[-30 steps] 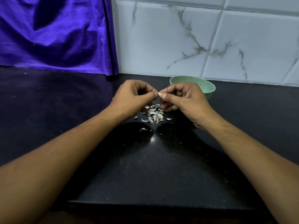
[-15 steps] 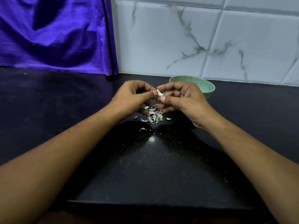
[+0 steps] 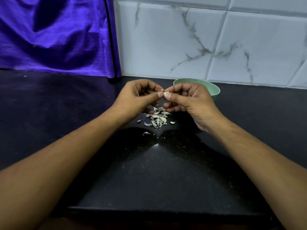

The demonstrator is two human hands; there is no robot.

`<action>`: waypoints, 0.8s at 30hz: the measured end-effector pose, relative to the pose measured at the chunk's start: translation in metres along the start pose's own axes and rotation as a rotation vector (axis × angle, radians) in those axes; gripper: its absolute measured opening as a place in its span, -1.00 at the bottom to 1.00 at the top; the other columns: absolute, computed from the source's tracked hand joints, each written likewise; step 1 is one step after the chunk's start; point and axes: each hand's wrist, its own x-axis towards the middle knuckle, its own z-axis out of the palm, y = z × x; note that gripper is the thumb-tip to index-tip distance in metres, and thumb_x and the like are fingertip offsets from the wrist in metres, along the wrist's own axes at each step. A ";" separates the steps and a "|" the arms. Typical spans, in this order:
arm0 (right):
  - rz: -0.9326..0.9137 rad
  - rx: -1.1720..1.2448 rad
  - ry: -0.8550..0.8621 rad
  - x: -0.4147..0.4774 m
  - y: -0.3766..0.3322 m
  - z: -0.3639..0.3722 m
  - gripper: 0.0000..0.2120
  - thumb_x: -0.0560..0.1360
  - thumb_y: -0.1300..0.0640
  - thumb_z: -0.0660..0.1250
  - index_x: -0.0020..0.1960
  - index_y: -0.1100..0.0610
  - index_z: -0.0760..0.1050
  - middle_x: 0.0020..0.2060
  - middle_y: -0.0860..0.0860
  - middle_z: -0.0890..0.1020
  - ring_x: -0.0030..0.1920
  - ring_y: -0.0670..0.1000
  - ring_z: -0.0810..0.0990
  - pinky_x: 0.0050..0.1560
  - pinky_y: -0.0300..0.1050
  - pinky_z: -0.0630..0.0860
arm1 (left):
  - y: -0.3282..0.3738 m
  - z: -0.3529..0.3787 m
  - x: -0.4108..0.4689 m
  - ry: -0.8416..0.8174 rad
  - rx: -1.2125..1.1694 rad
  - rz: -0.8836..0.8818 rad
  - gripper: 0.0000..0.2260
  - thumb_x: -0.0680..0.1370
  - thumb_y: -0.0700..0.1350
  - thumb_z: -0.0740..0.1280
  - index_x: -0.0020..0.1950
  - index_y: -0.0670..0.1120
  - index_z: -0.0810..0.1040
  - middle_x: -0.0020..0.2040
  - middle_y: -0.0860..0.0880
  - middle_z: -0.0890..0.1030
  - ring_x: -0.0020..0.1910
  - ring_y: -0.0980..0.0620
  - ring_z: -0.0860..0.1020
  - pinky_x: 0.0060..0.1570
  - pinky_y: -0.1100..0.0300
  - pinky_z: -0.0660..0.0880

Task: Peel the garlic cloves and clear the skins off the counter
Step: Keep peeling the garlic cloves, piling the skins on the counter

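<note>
A small pale garlic clove point(image 3: 166, 93) is pinched between the fingertips of both hands, held above the black counter point(image 3: 157, 171). My left hand point(image 3: 139, 98) pinches it from the left with thumb and forefinger. My right hand point(image 3: 187, 100) pinches it from the right, other fingers curled. Directly below the hands lies a small pile of whitish garlic skins and cloves point(image 3: 157, 118); a few stray skins point(image 3: 146, 133) lie nearer to me.
A green bowl point(image 3: 214, 90) stands behind my right hand near the marbled tile wall point(image 3: 199, 39); its inside is hidden. A purple cloth point(image 3: 54, 35) hangs at the back left. The counter's front edge point(image 3: 157, 209) runs below my forearms.
The fingers have shifted slightly on the clove, turning it between the fingertips. Hands stay in the same place above the pile.
</note>
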 end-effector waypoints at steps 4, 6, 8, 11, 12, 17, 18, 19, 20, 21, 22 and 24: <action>0.021 0.058 -0.017 0.000 0.001 0.000 -0.88 0.49 0.34 0.47 0.03 0.27 0.64 -0.20 0.12 0.74 -0.22 0.06 0.72 -0.14 -0.05 0.71 | 0.000 0.000 0.000 0.009 0.021 0.029 -0.83 0.57 -0.22 0.47 0.10 -0.28 0.63 -0.13 -0.23 0.65 -0.18 -0.09 0.61 -0.29 0.11 0.64; 0.025 0.068 -0.014 0.000 0.001 0.001 -0.88 0.48 0.36 0.47 0.01 0.23 0.65 -0.20 0.13 0.73 -0.21 0.06 0.73 -0.15 -0.06 0.71 | 0.001 0.000 0.000 0.014 0.001 0.019 -0.82 0.57 -0.22 0.47 0.09 -0.30 0.63 -0.13 -0.24 0.64 -0.18 -0.09 0.61 -0.30 0.13 0.65; 0.021 0.065 -0.004 0.000 0.002 0.001 -0.88 0.49 0.35 0.47 0.00 0.22 0.66 -0.20 0.14 0.72 -0.21 0.07 0.72 -0.15 -0.06 0.71 | 0.001 0.000 0.000 0.012 -0.020 0.007 -0.83 0.56 -0.23 0.47 0.08 -0.30 0.63 -0.14 -0.24 0.64 -0.17 -0.10 0.60 -0.30 0.13 0.64; 0.020 0.075 -0.002 -0.001 0.003 0.002 -0.88 0.50 0.33 0.47 0.01 0.20 0.66 -0.14 0.19 0.72 -0.16 0.12 0.73 -0.12 -0.02 0.71 | 0.001 0.000 0.000 0.009 -0.040 -0.007 -0.87 0.55 -0.22 0.48 0.04 -0.25 0.63 -0.16 -0.19 0.65 -0.18 -0.08 0.61 -0.30 0.13 0.64; 0.019 0.080 -0.006 -0.001 0.003 0.002 -0.88 0.50 0.33 0.47 0.03 0.20 0.66 -0.12 0.22 0.72 -0.13 0.15 0.74 -0.11 -0.01 0.71 | 0.001 0.000 0.000 0.009 -0.046 -0.010 -0.89 0.55 -0.22 0.48 0.02 -0.22 0.63 -0.18 -0.16 0.65 -0.19 -0.06 0.62 -0.30 0.13 0.63; 0.007 0.083 -0.011 0.000 0.004 0.002 -0.85 0.52 0.32 0.45 0.09 0.22 0.65 -0.10 0.24 0.72 -0.09 0.19 0.73 -0.10 -0.01 0.71 | 0.001 0.001 -0.001 0.008 -0.065 -0.033 -0.91 0.55 -0.21 0.48 0.01 -0.19 0.64 -0.23 -0.07 0.67 -0.21 0.01 0.63 -0.31 0.18 0.63; 0.002 0.082 -0.010 0.000 0.004 0.003 -0.85 0.52 0.32 0.45 0.09 0.22 0.65 -0.11 0.23 0.72 -0.10 0.18 0.73 -0.09 -0.01 0.71 | 0.000 0.001 -0.001 0.003 -0.066 -0.037 -0.92 0.56 -0.22 0.48 0.01 -0.19 0.64 -0.22 -0.07 0.68 -0.21 0.01 0.64 -0.30 0.19 0.63; -0.003 0.078 -0.009 0.000 0.004 0.003 -0.85 0.53 0.33 0.44 0.09 0.22 0.65 -0.12 0.21 0.73 -0.11 0.17 0.73 -0.09 -0.01 0.71 | 0.001 0.001 -0.001 -0.005 -0.064 -0.041 -0.93 0.56 -0.22 0.47 0.01 -0.18 0.65 -0.22 -0.07 0.68 -0.21 0.02 0.64 -0.29 0.18 0.63; -0.010 0.069 -0.008 0.000 0.004 0.003 -0.85 0.53 0.33 0.44 0.09 0.23 0.65 -0.12 0.21 0.73 -0.12 0.16 0.73 -0.09 -0.01 0.71 | 0.001 0.001 -0.002 -0.012 -0.059 -0.044 -0.94 0.56 -0.23 0.47 0.01 -0.18 0.65 -0.21 -0.08 0.68 -0.21 0.02 0.65 -0.28 0.17 0.63; -0.018 0.052 -0.008 0.000 0.004 0.002 -0.85 0.53 0.34 0.44 0.09 0.23 0.65 -0.12 0.21 0.73 -0.12 0.16 0.74 -0.09 -0.01 0.71 | 0.001 0.001 -0.002 -0.015 -0.052 -0.047 -0.94 0.56 -0.23 0.47 0.01 -0.18 0.65 -0.21 -0.08 0.68 -0.21 0.03 0.65 -0.27 0.16 0.63; -0.026 0.033 -0.008 0.000 0.003 0.002 -0.84 0.53 0.34 0.44 0.09 0.24 0.65 -0.13 0.20 0.73 -0.13 0.15 0.74 -0.08 0.00 0.72 | 0.000 0.001 -0.002 -0.013 -0.046 -0.048 -0.94 0.56 -0.23 0.47 0.01 -0.18 0.66 -0.21 -0.09 0.68 -0.21 0.03 0.65 -0.26 0.15 0.63; -0.038 0.008 -0.008 0.000 0.002 0.002 -0.84 0.52 0.36 0.45 0.09 0.25 0.65 -0.14 0.19 0.73 -0.15 0.13 0.74 -0.08 0.01 0.72 | 0.001 0.002 -0.003 -0.004 -0.041 -0.048 -0.94 0.56 -0.23 0.47 0.01 -0.19 0.66 -0.20 -0.11 0.67 -0.20 0.01 0.64 -0.26 0.14 0.64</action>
